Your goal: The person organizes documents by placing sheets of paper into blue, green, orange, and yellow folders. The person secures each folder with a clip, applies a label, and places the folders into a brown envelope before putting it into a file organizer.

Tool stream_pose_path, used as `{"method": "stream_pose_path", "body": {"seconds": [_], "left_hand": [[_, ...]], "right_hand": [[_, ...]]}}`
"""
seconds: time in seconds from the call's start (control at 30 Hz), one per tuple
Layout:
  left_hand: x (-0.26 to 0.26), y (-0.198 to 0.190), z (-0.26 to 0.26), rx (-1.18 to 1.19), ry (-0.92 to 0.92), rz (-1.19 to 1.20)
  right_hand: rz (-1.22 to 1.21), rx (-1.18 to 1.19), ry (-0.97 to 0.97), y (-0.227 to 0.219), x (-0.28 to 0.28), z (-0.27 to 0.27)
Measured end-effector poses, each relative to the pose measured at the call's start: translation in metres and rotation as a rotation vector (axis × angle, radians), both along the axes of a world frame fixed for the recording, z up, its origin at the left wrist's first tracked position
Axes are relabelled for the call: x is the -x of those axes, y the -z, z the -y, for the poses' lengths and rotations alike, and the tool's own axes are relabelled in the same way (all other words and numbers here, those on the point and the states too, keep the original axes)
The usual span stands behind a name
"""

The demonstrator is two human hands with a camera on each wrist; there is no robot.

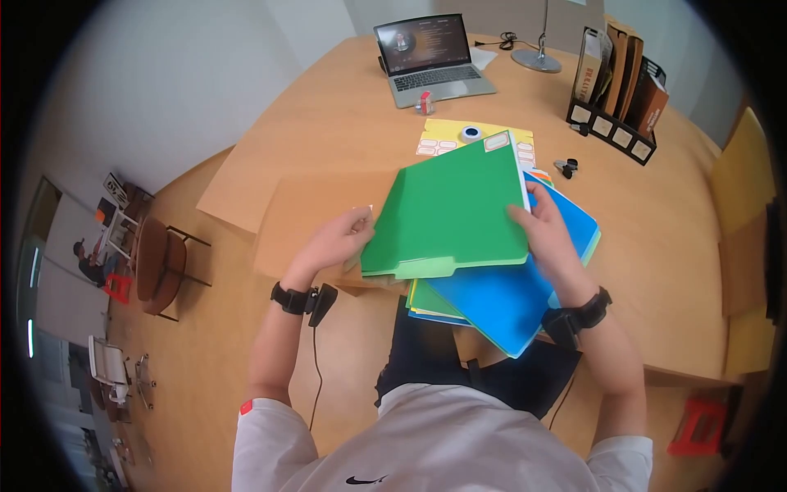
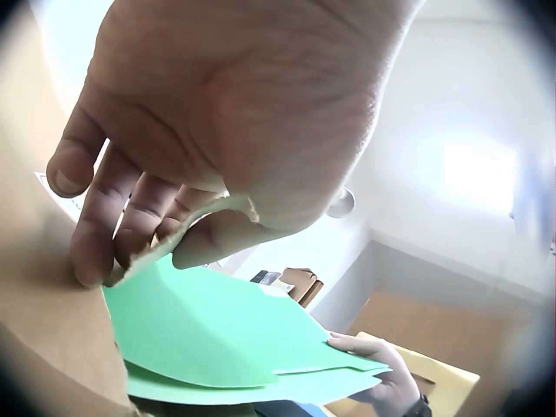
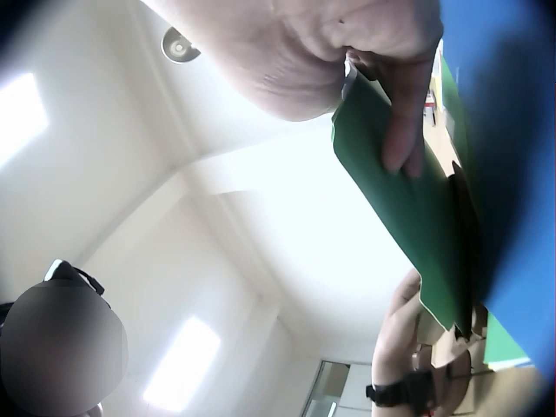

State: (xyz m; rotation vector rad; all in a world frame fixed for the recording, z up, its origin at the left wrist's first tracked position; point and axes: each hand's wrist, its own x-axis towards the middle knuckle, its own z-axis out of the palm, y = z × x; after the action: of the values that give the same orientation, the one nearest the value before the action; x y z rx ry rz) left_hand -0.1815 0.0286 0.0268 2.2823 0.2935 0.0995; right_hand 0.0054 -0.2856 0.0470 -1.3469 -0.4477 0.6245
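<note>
My right hand (image 1: 548,234) grips a green file folder (image 1: 455,209) by its right edge, thumb on top. The folder has a white label in one corner and a light green tab along its near edge. My left hand (image 1: 338,239) pinches the torn edge of a large brown paper envelope (image 1: 307,217). In the left wrist view, the green folder's end (image 2: 191,326) is right at the envelope's torn opening. Below the green folder lie a blue folder (image 1: 500,307) and several others, fanned out and jutting past the table's near edge.
A yellow sheet of labels (image 1: 430,131) with a tape roll (image 1: 470,134) lies beyond the folders. Black binder clips (image 1: 566,167) sit to the right. Farther back stand an open laptop (image 1: 434,70), a lamp base (image 1: 536,60) and a black file holder (image 1: 611,131) with books.
</note>
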Motion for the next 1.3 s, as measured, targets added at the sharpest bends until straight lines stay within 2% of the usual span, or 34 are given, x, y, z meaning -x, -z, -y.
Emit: {"method": "stream_pose_path", "body": {"seconds": [0.03,0.13,0.3,0.33,0.43,0.6,1.0,1.1,1.3], "left_hand": [[-0.002,0.001,-0.001,0.072,0.006,-0.002],[-0.005,-0.017,0.009,0.084,0.009,-0.066],[-0.011,-0.015,0.01,-0.019,0.058,-0.07],[-0.01,-0.015,0.01,-0.05,0.058,-0.059],[-0.01,-0.008,0.008,-0.025,0.078,-0.016],[-0.013,-0.011,0.012,-0.015,0.074,-0.048],[-0.008,-0.001,0.012,-0.109,0.082,0.018],[-0.013,0.0,0.005,-0.055,0.108,0.005],[-0.016,-0.013,0.012,-0.077,0.103,-0.05]], "right_hand": [[-0.002,0.003,-0.003,0.001,0.007,-0.003],[-0.007,-0.033,-0.04,0.006,0.031,-0.016],[-0.127,-0.045,-0.127,-0.005,0.046,-0.018],[-0.127,-0.075,-0.09,-0.011,0.045,-0.018],[-0.09,-0.168,-0.106,0.001,0.04,-0.024],[0.018,-0.081,-0.102,0.015,0.061,-0.037],[0.15,-0.124,0.007,0.031,0.052,-0.046],[0.09,-0.167,0.02,0.03,0.057,-0.052],[0.165,-0.1,-0.085,0.035,0.072,-0.062]]}}
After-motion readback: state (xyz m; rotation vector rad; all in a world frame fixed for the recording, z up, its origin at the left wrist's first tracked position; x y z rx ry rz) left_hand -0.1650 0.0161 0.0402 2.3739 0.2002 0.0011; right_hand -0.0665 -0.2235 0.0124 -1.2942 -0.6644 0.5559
